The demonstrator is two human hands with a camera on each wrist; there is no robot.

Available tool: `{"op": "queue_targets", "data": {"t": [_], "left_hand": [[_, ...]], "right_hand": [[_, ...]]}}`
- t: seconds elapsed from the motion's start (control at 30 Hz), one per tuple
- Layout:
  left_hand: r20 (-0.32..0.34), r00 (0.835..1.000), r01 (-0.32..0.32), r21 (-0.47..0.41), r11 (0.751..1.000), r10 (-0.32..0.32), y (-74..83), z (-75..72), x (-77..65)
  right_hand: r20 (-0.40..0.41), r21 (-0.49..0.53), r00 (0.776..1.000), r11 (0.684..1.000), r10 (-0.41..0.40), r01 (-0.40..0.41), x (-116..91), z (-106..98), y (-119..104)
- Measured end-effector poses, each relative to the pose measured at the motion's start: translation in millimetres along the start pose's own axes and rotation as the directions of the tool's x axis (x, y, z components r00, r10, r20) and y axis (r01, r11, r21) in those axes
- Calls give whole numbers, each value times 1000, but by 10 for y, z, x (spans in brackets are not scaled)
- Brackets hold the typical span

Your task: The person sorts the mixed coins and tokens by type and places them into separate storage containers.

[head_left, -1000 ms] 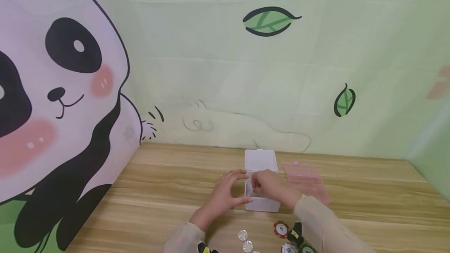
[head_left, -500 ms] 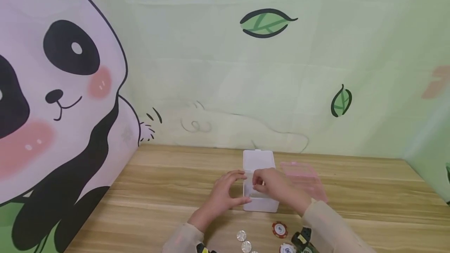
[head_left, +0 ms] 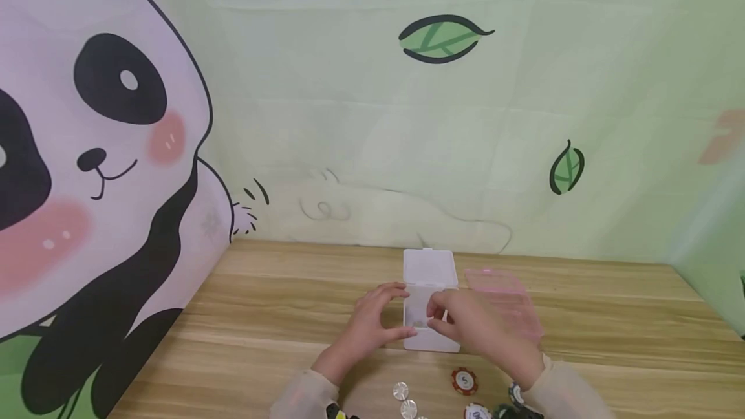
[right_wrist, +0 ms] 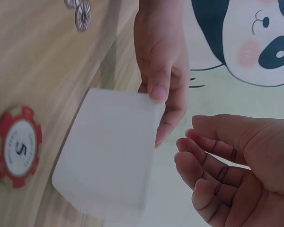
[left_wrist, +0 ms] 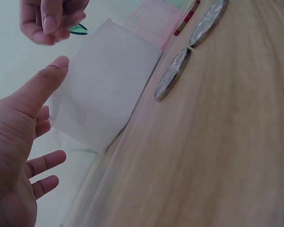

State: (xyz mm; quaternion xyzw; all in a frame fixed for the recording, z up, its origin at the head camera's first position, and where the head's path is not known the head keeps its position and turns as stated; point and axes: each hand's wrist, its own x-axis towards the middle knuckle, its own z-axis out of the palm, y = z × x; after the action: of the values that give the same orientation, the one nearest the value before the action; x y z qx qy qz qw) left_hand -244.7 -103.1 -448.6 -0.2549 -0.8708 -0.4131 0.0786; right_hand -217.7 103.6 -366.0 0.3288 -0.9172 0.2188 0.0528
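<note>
A white plastic box point(head_left: 431, 339) with its lid point(head_left: 429, 268) raised stands on the wooden table. My left hand point(head_left: 372, 319) holds its left side, thumb at the front corner and fingers toward the back. Small items near the inside front are too blurred to identify. Just over the box's right part is my right hand point(head_left: 465, 319); its fingers curl loosely, and the right wrist view shows nothing between them. Silver coin-like discs point(head_left: 401, 391) lie in front of the box. To their right is a red-and-white poker chip point(head_left: 464, 381) marked 5.
A pink translucent case point(head_left: 512, 302) lies right of the white box, partly behind my right arm. More poker chips point(head_left: 477, 412) sit at the bottom edge, some hidden by the right wrist. A panda-printed cloth point(head_left: 349, 115) hangs behind the table point(head_left: 279, 296).
My right hand has risen out of the box and shifted right, its fingers loosening. The left hand stays on the box. More of the box's inside now shows.
</note>
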Motion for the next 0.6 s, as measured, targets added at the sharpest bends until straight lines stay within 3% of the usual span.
{"op": "queue_targets", "data": {"t": [0.13, 0.6], "left_hand": [[3, 1000, 9, -8, 1000, -9, 12, -7, -4], [9, 1000, 13, -11, 1000, -13, 23, -11, -2]], "right_hand": [[7, -15, 1000, 1000, -23, 23, -103, 18, -52], [85, 31, 996, 999, 8, -10, -399, 151, -162]]}}
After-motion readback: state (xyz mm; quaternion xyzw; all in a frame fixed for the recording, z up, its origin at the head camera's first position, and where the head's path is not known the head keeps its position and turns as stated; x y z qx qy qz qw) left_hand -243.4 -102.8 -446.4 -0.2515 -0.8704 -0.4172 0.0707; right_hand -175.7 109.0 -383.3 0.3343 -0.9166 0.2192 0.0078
